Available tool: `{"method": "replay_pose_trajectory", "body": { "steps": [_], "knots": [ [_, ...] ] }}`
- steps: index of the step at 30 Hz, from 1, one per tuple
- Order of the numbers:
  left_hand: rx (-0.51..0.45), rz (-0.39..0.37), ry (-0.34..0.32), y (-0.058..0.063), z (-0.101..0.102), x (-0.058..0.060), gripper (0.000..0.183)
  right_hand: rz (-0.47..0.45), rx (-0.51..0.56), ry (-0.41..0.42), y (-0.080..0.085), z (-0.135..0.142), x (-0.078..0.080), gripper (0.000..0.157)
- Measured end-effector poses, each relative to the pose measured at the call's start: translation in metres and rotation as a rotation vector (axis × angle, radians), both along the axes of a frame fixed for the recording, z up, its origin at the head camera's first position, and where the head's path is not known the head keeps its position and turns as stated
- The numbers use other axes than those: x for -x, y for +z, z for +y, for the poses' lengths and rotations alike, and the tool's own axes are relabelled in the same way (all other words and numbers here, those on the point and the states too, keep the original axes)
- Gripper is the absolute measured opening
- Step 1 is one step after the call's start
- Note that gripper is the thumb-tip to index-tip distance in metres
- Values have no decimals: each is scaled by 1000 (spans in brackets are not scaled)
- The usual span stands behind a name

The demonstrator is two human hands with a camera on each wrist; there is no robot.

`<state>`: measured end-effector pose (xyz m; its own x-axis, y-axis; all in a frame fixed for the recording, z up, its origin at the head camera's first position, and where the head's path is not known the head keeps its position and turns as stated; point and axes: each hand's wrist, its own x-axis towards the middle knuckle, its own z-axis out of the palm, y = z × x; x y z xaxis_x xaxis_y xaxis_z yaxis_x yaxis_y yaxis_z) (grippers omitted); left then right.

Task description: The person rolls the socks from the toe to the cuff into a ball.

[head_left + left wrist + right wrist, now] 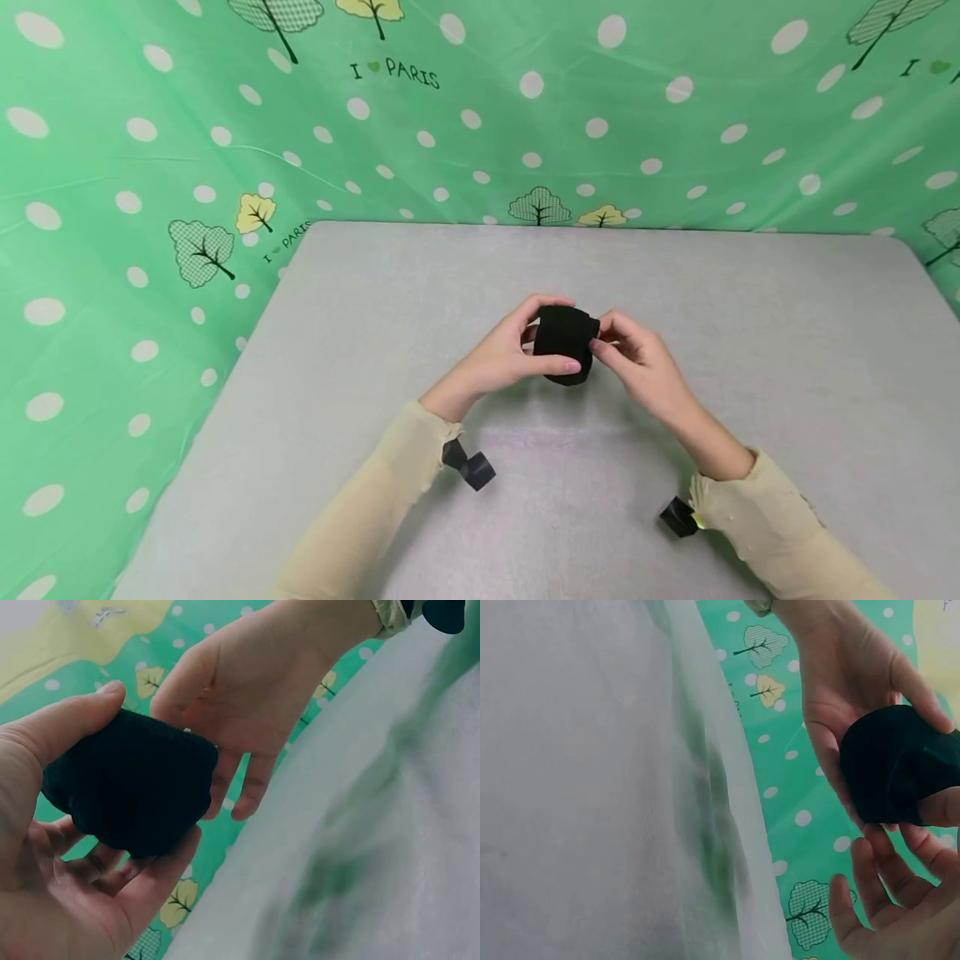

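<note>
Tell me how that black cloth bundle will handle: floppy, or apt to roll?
The black cloth bundle looks soft, probably squashing where the left hand grips it. The right hand pinches its edge easily, so it seems light. Rounded, it might roll slightly, though cloth rarely slips.

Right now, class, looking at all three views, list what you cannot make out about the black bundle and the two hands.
- Head view: the black bundle is partly hidden by the left hand; what it is stays unclear.
- Head view: the right hand has its fingertips behind the bundle, so its grip is unclear.
- Right wrist view: bundle cut off by the right edge.
- Wrist views: the grey table is blurred.
</note>
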<state>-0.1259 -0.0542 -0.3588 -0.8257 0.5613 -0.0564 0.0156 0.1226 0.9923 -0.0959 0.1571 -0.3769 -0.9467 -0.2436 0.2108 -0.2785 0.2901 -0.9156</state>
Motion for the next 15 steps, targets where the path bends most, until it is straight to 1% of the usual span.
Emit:
{"method": "replay_pose_trajectory", "body": {
  "steps": [4, 9, 13, 15],
  "knots": [
    [48, 32, 46, -2, 2, 0, 61, -18, 41, 30, 0, -1, 1, 11],
    [93, 59, 87, -5, 4, 0, 56, -59, 105, 53, 3, -2, 0, 22],
    [124, 86, 120, -7, 7, 1, 54, -92, 117, 53, 5, -1, -1, 28],
    [142, 97, 135, -8, 8, 1, 53, -106, 102, 52, 5, -1, -2, 28]
  ]
}}
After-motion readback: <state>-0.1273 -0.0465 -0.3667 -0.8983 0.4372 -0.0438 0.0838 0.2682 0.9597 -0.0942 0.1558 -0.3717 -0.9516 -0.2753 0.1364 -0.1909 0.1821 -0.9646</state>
